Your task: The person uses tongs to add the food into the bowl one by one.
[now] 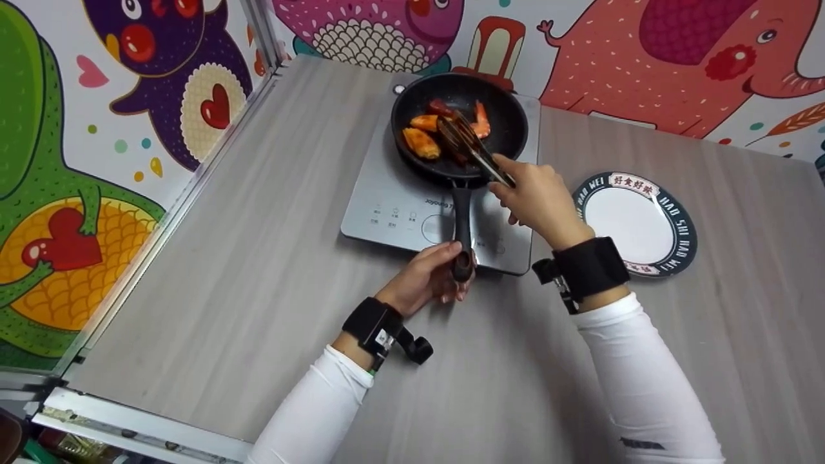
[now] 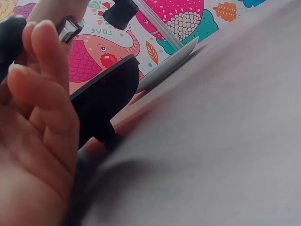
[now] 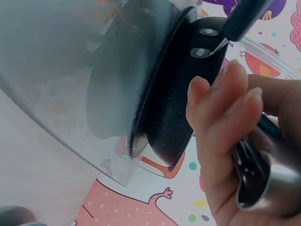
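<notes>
A black frying pan (image 1: 509, 109) sits on a silver induction cooker (image 1: 374, 206). In it lie a pink-orange shrimp (image 1: 481, 121) and several orange-yellow browned food pieces (image 1: 422, 143). My left hand (image 1: 422, 280) holds the end of the pan's black handle (image 1: 461, 216); in the left wrist view its fingers (image 2: 51, 94) are curled and the handle is barely visible. With my right hand (image 1: 535, 196) I grip metal tongs (image 1: 480, 154), their heads down among the food. Whether they pinch a piece is hidden. The right wrist view shows the tongs' metal end (image 3: 254, 174) in the palm.
Right of the cooker, a white plate (image 1: 628, 222) with a dark lettered rim lies on the grey wood-grain table (image 1: 258, 258), partly behind my right wrist. Cartoon-printed walls (image 1: 599, 64) bound the table at the back and left. A metal rail (image 1: 148, 419) runs along the front left.
</notes>
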Tool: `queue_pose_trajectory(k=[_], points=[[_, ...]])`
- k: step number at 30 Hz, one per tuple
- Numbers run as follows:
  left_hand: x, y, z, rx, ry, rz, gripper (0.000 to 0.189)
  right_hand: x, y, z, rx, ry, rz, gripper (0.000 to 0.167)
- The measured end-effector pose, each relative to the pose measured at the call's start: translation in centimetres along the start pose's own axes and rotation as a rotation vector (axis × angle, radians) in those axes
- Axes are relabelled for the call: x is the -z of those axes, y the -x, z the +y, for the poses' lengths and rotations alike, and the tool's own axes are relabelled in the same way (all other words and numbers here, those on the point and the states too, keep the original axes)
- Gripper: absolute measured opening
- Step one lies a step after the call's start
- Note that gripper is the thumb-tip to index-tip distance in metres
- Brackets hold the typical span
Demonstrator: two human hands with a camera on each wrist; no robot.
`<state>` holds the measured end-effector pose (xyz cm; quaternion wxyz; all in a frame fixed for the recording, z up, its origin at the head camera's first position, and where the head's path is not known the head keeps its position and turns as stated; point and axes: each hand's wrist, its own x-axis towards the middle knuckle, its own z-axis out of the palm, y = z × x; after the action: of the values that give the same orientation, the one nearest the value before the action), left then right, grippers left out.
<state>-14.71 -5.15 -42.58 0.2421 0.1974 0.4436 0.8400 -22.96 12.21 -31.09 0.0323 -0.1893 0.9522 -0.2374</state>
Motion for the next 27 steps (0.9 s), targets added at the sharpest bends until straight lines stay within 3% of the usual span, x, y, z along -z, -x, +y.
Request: queue_pose_trajectory(k=[15, 27], points=[[-0.1, -0.1, 0.0, 0.007, 0.003, 0.002, 0.042, 0.4, -0.4, -0.5, -0.001, 0.079, -0.032, 0.05], [0.0, 0.0, 0.0, 0.022, 0.007, 0.019, 0.042, -0.1, 0.6, 0.1, -0.05, 0.002, 0.002, 0.056]])
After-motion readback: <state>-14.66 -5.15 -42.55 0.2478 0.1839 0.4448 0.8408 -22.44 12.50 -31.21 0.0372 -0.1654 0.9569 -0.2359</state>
